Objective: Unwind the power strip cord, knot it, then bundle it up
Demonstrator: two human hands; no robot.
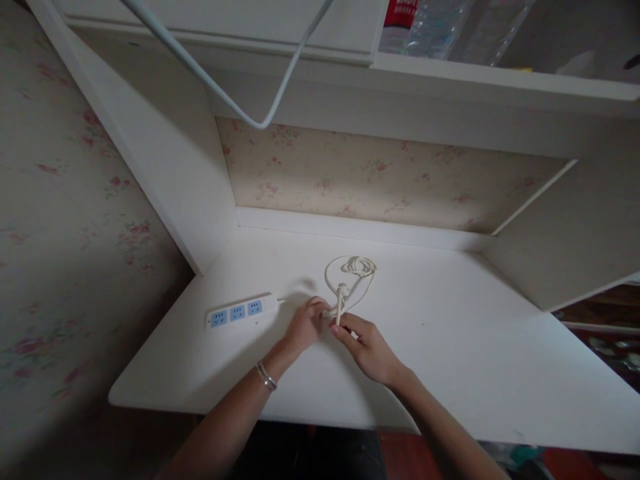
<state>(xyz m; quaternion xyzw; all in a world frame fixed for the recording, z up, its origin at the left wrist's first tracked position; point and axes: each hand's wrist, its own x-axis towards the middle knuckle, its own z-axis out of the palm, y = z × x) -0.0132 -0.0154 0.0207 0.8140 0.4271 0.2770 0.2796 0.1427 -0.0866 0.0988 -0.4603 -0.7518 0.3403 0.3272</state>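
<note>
A white power strip with blue socket faces lies on the left part of the desk. Its white cord lies in loose loops near the middle, and a bunched part rises between my hands. My left hand, with a silver bracelet at the wrist, has its fingers curled round the cord. In a pinch between thumb and fingers, my right hand grips a length of the same cord. The fingertips of the left hand are partly hidden.
The white desk has a raised back edge and side panels. Above it runs a shelf bearing clear plastic bottles. A pale bent rod or cable hangs at the top. Floral wallpaper covers the left wall.
</note>
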